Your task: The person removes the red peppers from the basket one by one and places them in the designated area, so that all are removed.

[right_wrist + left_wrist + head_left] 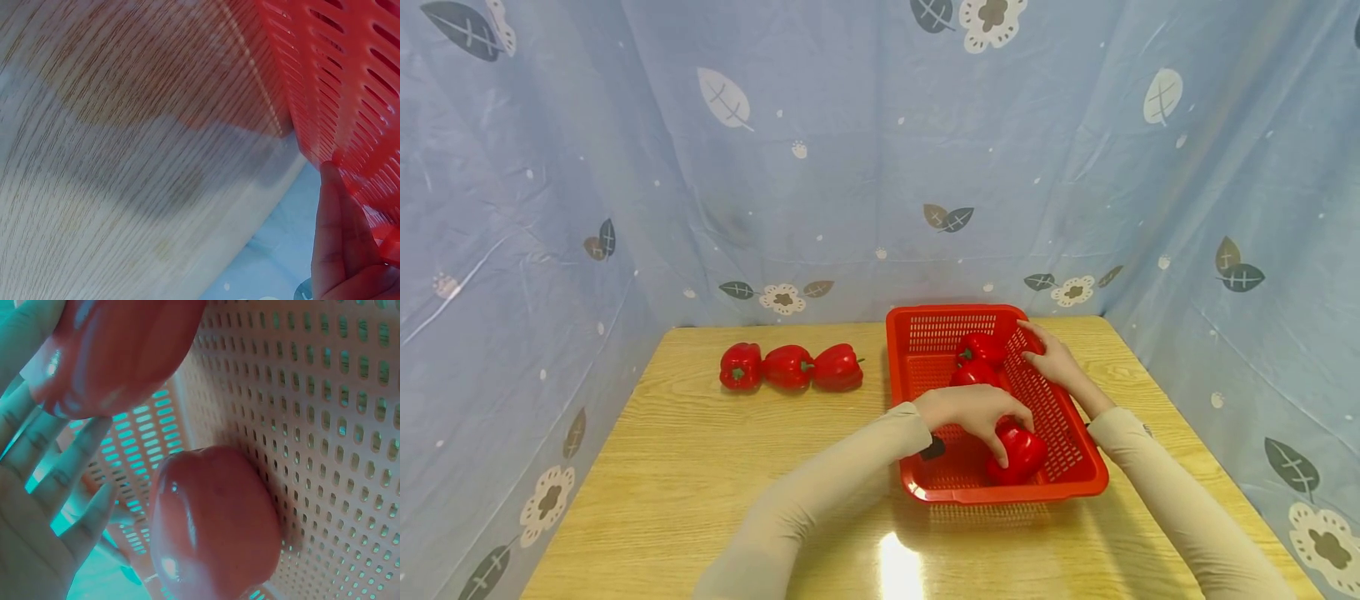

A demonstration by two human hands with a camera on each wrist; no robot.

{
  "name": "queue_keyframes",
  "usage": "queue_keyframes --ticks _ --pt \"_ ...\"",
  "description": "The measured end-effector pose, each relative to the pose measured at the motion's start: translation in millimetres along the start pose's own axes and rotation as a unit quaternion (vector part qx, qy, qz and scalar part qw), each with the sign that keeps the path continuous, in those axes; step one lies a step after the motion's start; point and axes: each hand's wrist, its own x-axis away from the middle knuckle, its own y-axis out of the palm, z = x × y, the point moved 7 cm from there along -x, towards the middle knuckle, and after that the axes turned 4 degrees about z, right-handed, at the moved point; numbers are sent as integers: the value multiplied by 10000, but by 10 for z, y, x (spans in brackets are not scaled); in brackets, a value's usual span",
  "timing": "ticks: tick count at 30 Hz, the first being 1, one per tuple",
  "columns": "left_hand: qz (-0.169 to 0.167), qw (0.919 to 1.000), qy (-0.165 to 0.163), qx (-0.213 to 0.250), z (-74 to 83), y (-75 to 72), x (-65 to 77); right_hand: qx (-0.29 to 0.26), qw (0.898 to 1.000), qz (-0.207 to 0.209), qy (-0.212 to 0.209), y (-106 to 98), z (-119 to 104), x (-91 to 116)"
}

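My left hand (981, 412) reaches down into a red plastic basket (895, 358) and holds a red bell pepper (1024, 454) near its front right corner. In the left wrist view, fingers (69, 469) lie against this pepper (125, 356), and another bell pepper (215, 519) sits by the perforated wall. Two bell peppers, one farther back (985, 347) and one closer (973, 373), lie deeper in the basket, partly hidden. My right hand (1052, 358) grips the basket's right rim, thumb on the inner side; the right wrist view shows fingers (331, 231) along the outer wall.
Three more red bell peppers, at left (741, 367), middle (786, 367) and right (838, 367), form a row left of the basket on the wooden table (700, 483). A blue patterned curtain (820, 167) hangs behind the table and along both sides.
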Motion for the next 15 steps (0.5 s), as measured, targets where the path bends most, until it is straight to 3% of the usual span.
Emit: queue_keyframes --ticks 15 --pt "374 9966 37 728 -29 -110 96 30 10000 1 50 7 33 -18"
